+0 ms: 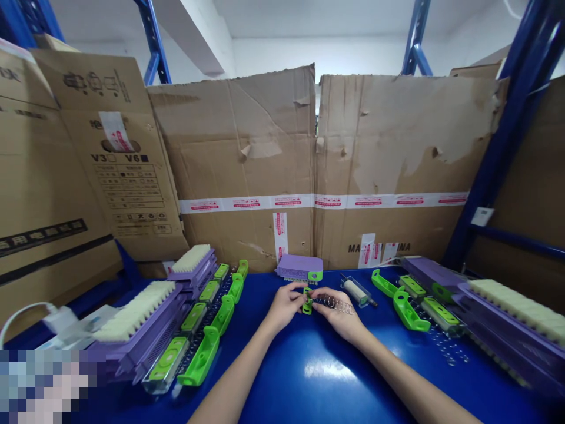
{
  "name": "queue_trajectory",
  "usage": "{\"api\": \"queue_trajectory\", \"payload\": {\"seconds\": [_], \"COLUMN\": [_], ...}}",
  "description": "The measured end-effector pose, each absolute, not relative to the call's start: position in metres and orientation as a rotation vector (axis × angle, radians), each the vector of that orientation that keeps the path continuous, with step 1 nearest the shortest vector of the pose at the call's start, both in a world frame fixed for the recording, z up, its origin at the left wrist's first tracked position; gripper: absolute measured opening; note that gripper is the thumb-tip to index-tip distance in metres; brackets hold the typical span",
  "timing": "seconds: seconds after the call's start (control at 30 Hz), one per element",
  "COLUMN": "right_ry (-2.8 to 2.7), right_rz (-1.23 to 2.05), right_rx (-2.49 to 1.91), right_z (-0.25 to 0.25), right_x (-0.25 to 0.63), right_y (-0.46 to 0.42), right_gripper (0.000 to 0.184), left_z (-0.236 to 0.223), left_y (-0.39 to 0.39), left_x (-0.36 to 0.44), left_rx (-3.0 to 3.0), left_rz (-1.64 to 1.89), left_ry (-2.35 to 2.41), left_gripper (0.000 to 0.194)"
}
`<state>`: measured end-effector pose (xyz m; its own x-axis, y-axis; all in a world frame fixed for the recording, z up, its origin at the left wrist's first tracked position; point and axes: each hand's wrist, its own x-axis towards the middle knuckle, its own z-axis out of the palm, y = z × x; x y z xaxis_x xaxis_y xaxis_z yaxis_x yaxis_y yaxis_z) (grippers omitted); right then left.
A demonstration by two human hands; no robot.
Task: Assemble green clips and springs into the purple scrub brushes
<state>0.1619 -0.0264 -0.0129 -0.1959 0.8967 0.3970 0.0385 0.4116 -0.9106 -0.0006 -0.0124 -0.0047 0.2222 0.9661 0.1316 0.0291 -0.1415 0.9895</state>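
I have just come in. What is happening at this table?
Over the blue table, the person's left hand holds a small green part, with the right hand at its other side. A metal coil shows at the right hand. Purple units and curved green pieces lie on both sides; another purple unit lies beyond the hands.

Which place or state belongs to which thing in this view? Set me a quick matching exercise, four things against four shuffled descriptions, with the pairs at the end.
Things:
1. Left hand
2. Right hand
3. White adapter
4. Longest white tape strip

Descriptions:
A. Stretched across the cardboard
B. Has metal coils against it
C. Far left, with a cable running from it
D. Fingertips on a small green piece, no coils against it

Pairs: 1-D, 2-B, 3-C, 4-A
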Motion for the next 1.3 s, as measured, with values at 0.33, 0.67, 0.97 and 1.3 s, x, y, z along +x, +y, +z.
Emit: {"api": "queue_trajectory", "payload": {"seconds": [0.33, 0.67, 0.97, 1.3], "right_ry": [-1.69, -1.79, -1.829, -1.834], "right_rz": [0.899, 0.749, 0.559, 0.646], "right_rx": [-0.921, -0.928, -0.912, -0.999], "right_z": [-0.0084, -0.0111, -0.0091, -0.0076], "right_x": [0.1638, 0.1627, 0.1627, 0.1642], "right_y": [-0.0279, -0.0301, -0.029, -0.0284], "right_gripper": [0.014, 0.016, 0.019, 0.02], "left_z": [-0.0083, -0.0061, -0.0034, -0.004], "left_y": [-0.0093, -0.0108, -0.0117, -0.0116], "left_x": [-0.003, -0.0003, -0.0008, -0.0005], "left_rx": [1.432, 1.403, 1.399, 1.362], "left_rz": [1.088, 1.092, 1.089, 1.09], "left_ry": [0.994, 0.932, 1.02, 1.017], "left_gripper": [0.056, 0.061, 0.053, 0.057]}}
